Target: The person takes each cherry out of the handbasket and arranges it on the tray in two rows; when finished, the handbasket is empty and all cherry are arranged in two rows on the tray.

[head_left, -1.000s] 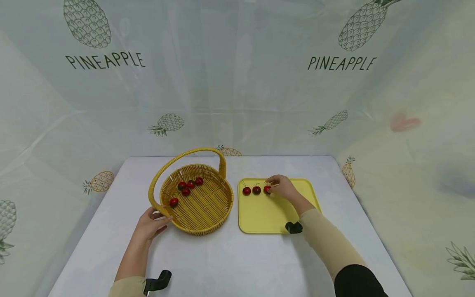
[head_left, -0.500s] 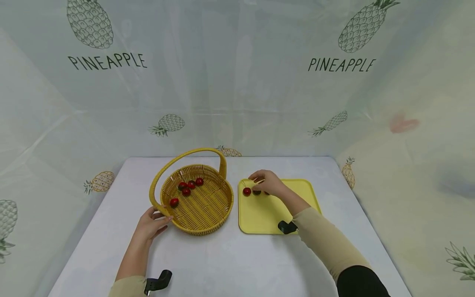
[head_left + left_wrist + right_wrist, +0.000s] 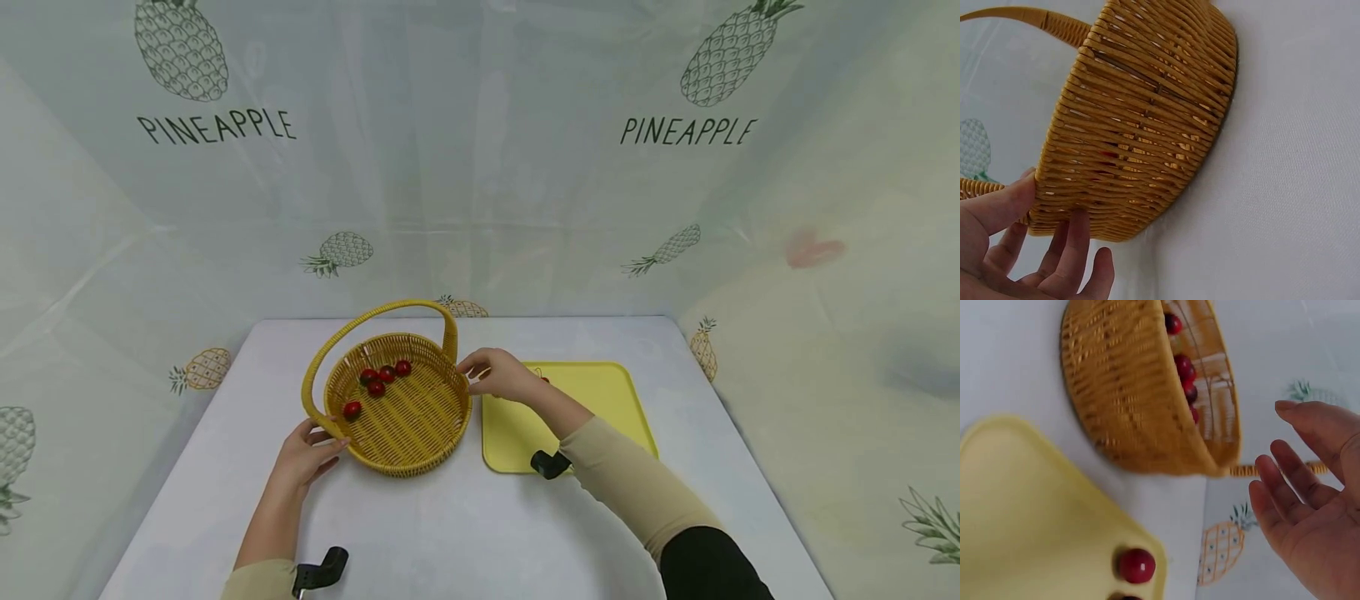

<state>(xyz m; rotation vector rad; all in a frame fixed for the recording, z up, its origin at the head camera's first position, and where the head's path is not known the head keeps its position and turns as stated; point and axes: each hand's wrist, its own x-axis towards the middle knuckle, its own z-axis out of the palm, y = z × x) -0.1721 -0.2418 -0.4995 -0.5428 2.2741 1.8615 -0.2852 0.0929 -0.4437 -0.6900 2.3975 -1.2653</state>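
Observation:
A round yellow-brown wicker basket (image 3: 423, 417) with a tall handle stands on the table, several red cherries (image 3: 377, 388) lying in its left half. At its left side my left hand (image 3: 303, 452) holds the rim beside the handle's base, thumb at the edge and fingertips against the woven wall (image 3: 1141, 119). My right hand (image 3: 501, 375) is over the gap between basket and tray, close to the basket's right rim. Its fingers are spread and nothing lies between them in the right wrist view. On the yellow tray (image 3: 600, 400), cherries (image 3: 1137, 565) sit near a corner, mostly hidden by my hand in the head view.
The white table (image 3: 442, 533) extends in front of basket and tray. Behind it hangs a pale curtain (image 3: 480, 183) printed with pineapples. A black wrist camera mount (image 3: 550, 464) sticks out from my right sleeve over the tray's front edge.
My right hand has moved left from the cherries on the tray to the basket's right rim. My left hand and the basket have stayed in place.

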